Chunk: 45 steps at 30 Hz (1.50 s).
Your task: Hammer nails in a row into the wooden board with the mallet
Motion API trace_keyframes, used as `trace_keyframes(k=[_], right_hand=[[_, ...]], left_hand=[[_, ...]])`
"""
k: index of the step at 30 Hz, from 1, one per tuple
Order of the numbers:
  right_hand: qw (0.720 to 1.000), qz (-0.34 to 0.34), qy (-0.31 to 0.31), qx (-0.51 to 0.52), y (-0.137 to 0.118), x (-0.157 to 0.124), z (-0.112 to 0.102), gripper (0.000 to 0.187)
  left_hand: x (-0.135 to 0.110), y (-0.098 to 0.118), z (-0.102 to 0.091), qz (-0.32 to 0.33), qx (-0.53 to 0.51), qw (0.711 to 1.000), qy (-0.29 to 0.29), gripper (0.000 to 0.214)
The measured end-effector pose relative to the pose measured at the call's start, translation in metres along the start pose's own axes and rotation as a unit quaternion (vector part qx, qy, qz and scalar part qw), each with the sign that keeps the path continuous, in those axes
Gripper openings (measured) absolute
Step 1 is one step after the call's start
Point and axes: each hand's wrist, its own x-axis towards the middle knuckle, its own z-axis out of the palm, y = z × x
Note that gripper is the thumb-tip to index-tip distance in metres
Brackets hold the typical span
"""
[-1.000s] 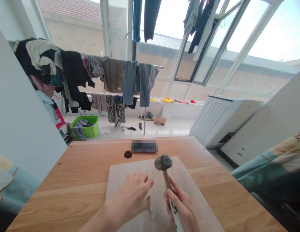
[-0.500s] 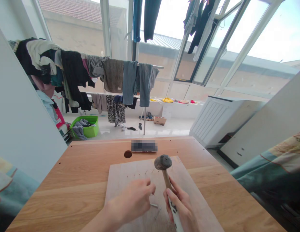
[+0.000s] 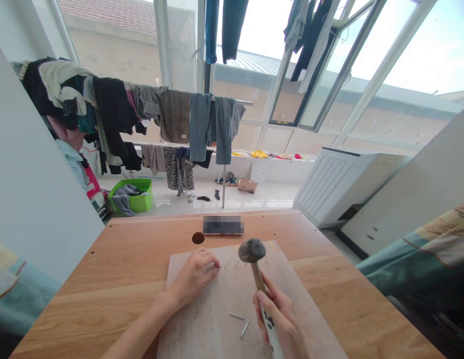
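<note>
My right hand [image 3: 279, 314] is wrapped around the handle of a hammer [image 3: 252, 251], its dark, worn head raised above the board. At the far left part of the wooden board [image 3: 220, 304], my left hand [image 3: 198, 271] is closed in a pinch, and a small silvery bit shows between its fingers, apparently a nail. Thin nails [image 3: 237, 264] stand in a row along the board's far side, some leaning; the left hand covers the row's left end. Two loose nails [image 3: 244, 329] lie on the board between my hands.
The board lies on a wooden table [image 3: 116, 279] with a round hole [image 3: 198, 238] and a blurred dark box [image 3: 223, 225] near its far edge. Beyond are a laundry rack [image 3: 223, 187], a green basket [image 3: 142, 199] and a white cabinet [image 3: 329, 184].
My left hand has moved away from me and left, from beside the loose nails to the standing row, uncovering the loose nails. My right hand and the hammer have barely moved.
</note>
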Motion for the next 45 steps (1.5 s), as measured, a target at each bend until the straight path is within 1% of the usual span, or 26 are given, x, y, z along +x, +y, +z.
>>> trace_keyframes(k=[6,9,12,14,16,18,21,27,33,39,45], right_hand=[[1.0,0.005,-0.012,0.0,0.011,0.004,-0.006,0.078],[0.999,0.014,-0.034,-0.002,0.006,0.002,-0.006,0.078],[0.997,0.027,-0.066,-0.004,-0.007,-0.002,0.002,0.076],[0.997,0.022,-0.071,0.002,-0.013,-0.002,0.011,0.074],[0.997,0.011,-0.07,0.012,-0.013,0.0,0.019,0.074],[0.998,0.009,-0.062,0.018,-0.008,0.003,0.025,0.077],[0.998,0.021,-0.056,0.022,0.003,0.006,0.026,0.079],[0.995,0.033,-0.093,0.014,0.018,0.004,0.018,0.075],[0.992,0.029,-0.125,0.012,0.028,0.007,0.015,0.08],[0.993,0.015,-0.116,-0.021,0.03,0.005,0.015,0.081],[0.994,0.024,-0.09,-0.057,0.03,0.002,0.018,0.069]], left_hand=[[0.0,-0.001,0.0,-0.009,-0.008,1.0,0.021,0.01],[0.0,0.0,-0.001,-0.011,-0.008,1.0,0.024,0.01],[0.001,0.0,0.0,-0.009,-0.01,1.0,0.026,0.01],[0.001,-0.001,0.0,-0.001,-0.01,1.0,0.024,0.01],[0.002,-0.003,0.001,0.005,-0.01,1.0,0.027,0.01],[0.002,-0.005,0.002,0.009,-0.014,0.999,0.03,0.009],[0.001,-0.007,0.003,0.01,-0.021,0.999,0.031,0.009],[0.001,-0.006,0.002,0.001,-0.01,1.0,0.023,0.01],[0.002,-0.003,0.002,0.001,-0.013,1.0,0.028,0.009],[0.002,0.002,0.001,0.0,-0.008,1.0,0.025,0.012],[0.002,0.001,0.0,0.005,-0.007,1.0,0.02,0.024]])
